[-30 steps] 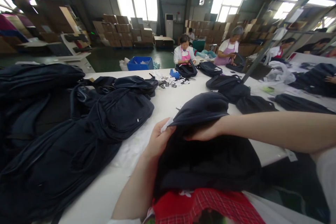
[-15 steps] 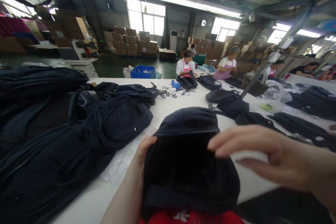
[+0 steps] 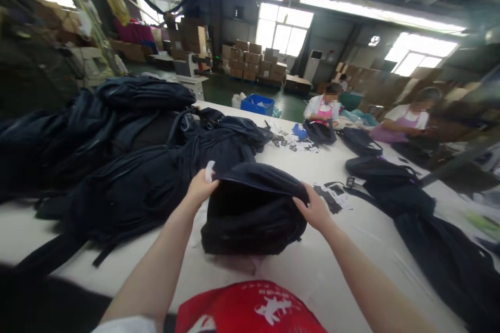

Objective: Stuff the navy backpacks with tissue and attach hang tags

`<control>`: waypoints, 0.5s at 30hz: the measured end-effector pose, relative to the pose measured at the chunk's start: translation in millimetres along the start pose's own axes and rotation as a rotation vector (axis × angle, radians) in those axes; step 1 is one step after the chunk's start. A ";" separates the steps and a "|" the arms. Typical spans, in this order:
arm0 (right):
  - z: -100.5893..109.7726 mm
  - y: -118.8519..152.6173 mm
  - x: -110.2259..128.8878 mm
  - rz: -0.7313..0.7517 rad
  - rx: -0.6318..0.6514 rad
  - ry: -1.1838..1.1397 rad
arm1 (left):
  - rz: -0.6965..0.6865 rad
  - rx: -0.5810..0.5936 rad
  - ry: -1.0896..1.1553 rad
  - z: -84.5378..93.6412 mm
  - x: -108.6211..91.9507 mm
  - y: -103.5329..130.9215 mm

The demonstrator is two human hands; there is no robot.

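Note:
A dark navy backpack (image 3: 250,231) lies in front of me on the white table, its main opening gaping toward me and its inside in deep shadow. My left hand (image 3: 201,187) pinches the left edge of the opening; a small white tag (image 3: 210,170) sticks up by its fingers. On the opposite side, my right hand (image 3: 313,207) grips the right edge of the opening, thumb on the near side. Both arms are stretched forward over a red apron (image 3: 242,307) with a white print.
Navy backpacks (image 3: 148,182) are heaped on the left, and more bags (image 3: 394,187) lie to the right. Paper tags (image 3: 291,140) are scattered farther back. Two co-workers in pink aprons (image 3: 325,112) handle bags across the white table (image 3: 312,281). A blue bin (image 3: 258,105) stands behind.
My right hand has come from free air onto the bag's right edge. The backpack now sits farther from my body, and the view has swung left.

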State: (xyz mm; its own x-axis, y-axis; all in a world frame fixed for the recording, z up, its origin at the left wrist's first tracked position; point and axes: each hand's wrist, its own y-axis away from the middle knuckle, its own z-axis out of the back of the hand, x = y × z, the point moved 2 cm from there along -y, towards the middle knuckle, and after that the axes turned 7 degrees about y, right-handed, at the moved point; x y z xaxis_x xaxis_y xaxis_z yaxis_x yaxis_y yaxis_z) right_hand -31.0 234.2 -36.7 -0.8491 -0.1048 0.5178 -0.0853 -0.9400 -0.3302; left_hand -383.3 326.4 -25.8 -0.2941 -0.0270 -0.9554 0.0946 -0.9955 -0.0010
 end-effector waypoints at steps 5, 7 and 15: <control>-40.1 -25.2 43.2 0.084 -0.150 0.002 | -0.331 -0.093 -0.223 13.6 -42.6 56.3; -46.2 -30.5 49.9 0.071 -0.146 -0.006 | -0.400 0.011 -0.282 -2.9 -47.3 79.5; -40.7 -6.6 65.6 0.098 -0.154 0.013 | -0.419 0.137 -0.569 -76.0 -42.7 107.3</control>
State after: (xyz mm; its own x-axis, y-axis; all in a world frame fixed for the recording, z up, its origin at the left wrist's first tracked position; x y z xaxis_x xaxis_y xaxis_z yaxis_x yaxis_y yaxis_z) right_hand -107.3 246.7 -32.7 -0.8641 -0.1885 0.4667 -0.0796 -0.8644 -0.4965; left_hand -288.3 227.7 -7.6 -0.7331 0.3538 -0.5808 -0.2441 -0.9340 -0.2609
